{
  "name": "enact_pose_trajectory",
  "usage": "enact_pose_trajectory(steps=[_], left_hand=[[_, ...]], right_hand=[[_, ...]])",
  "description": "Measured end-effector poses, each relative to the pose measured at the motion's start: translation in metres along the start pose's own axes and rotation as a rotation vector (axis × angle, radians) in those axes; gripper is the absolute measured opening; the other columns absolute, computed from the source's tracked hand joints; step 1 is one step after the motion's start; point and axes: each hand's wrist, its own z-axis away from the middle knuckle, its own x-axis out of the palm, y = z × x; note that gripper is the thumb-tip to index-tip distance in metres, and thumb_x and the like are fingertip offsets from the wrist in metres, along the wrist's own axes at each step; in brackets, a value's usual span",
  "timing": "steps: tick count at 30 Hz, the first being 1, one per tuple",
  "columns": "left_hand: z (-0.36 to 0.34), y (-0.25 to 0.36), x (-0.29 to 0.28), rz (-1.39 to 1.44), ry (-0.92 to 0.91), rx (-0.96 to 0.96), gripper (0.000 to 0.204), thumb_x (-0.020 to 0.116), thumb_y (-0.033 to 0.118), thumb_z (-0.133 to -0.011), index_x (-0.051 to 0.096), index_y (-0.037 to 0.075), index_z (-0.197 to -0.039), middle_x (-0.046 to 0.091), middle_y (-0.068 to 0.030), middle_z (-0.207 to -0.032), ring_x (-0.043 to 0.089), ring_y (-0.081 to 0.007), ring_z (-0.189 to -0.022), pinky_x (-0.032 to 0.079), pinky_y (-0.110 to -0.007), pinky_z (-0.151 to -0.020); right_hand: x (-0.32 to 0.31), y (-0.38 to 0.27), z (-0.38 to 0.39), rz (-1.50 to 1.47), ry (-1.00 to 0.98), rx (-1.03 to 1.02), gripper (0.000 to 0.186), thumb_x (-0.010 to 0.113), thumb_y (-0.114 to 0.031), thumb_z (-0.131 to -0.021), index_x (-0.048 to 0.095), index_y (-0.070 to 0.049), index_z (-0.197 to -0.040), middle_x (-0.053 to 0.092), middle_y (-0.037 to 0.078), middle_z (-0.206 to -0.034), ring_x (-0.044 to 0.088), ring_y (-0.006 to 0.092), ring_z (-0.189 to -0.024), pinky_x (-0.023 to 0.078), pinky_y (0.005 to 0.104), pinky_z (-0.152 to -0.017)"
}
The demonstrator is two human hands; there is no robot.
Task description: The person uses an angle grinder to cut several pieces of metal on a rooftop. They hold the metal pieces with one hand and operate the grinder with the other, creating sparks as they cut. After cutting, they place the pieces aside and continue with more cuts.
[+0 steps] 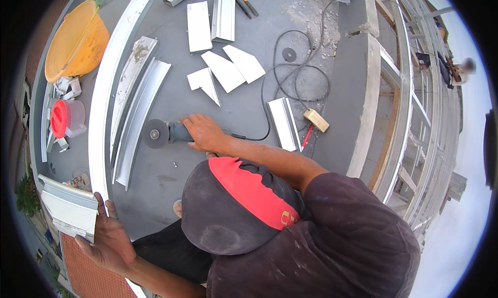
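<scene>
Neither of my own hands is in view. Below me crouches a co-worker (311, 246) in a black and red cap and dark shirt. The co-worker's right hand (205, 133) rests over the body of an angle grinder (179, 132), which lies on the grey floor with its cutting disc (155, 133) to the left. Out to the left, the co-worker's left hand (113, 241) holds a short piece of white metal profile (70, 207) between thumb and fingers. Long curved-looking metal profiles (142, 122) lie left of the disc.
Cut white metal pieces (223, 72) lie ahead of the grinder. Its black cord (277, 75) loops past a loose disc (289, 54) and a red-handled mallet (316, 120). A yellow bucket (78, 41) and red-lidded tub (67, 118) stand left. A concrete curb (369, 106) runs along the right.
</scene>
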Motion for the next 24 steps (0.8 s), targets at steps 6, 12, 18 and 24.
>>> enact_pose_trajectory(steps=[6,12,18,24], left_hand=[[-0.011,0.003,0.019,0.117,-0.058,-0.009,0.08,0.065,0.045,-0.113,0.032,0.009,-0.176,0.046,-0.0276,-0.17,0.049,-0.0481,-0.155,0.046,-0.058,-0.125],[-0.008,0.003,0.043,0.079,0.047,0.074,0.08,0.066,0.046,-0.112,0.034,0.009,-0.175,0.053,-0.0278,-0.165,0.055,-0.0446,-0.151,0.054,-0.054,-0.119],[-0.009,-0.006,0.053,0.082,0.156,0.094,0.078,0.072,0.04,-0.11,0.039,0.004,-0.171,0.061,-0.0231,-0.158,0.061,-0.0398,-0.146,0.054,-0.051,-0.115],[-0.009,-0.005,0.065,0.054,0.217,0.069,0.07,0.074,0.035,-0.109,0.048,0.003,-0.165,0.067,-0.016,-0.15,0.065,-0.0326,-0.139,0.052,-0.05,-0.111]], right_hand=[[-0.047,-0.009,0.036,-0.066,-0.1,0.117,0.087,0.092,-0.035,-0.088,0.051,-0.005,-0.16,0.055,0.019,-0.146,0.055,0.0405,-0.138,0.048,0.0533,-0.114],[-0.119,0.046,0.043,-0.023,0.44,0.305,0.058,0.084,-0.025,-0.096,0.064,-0.006,-0.147,0.068,0.019,-0.132,0.065,0.0395,-0.126,0.054,0.0507,-0.108],[-0.164,0.127,-0.008,0.0,0.205,0.857,0.063,0.087,-0.035,-0.089,0.068,0.002,-0.136,0.071,0.023,-0.139,0.072,0.038,-0.123,0.058,0.0517,-0.103],[-0.101,0.078,-0.04,0.246,0.256,0.776,0.063,0.088,-0.037,-0.085,0.066,0.004,-0.127,0.068,0.027,-0.13,0.066,0.0467,-0.128,0.057,0.0565,-0.106]])
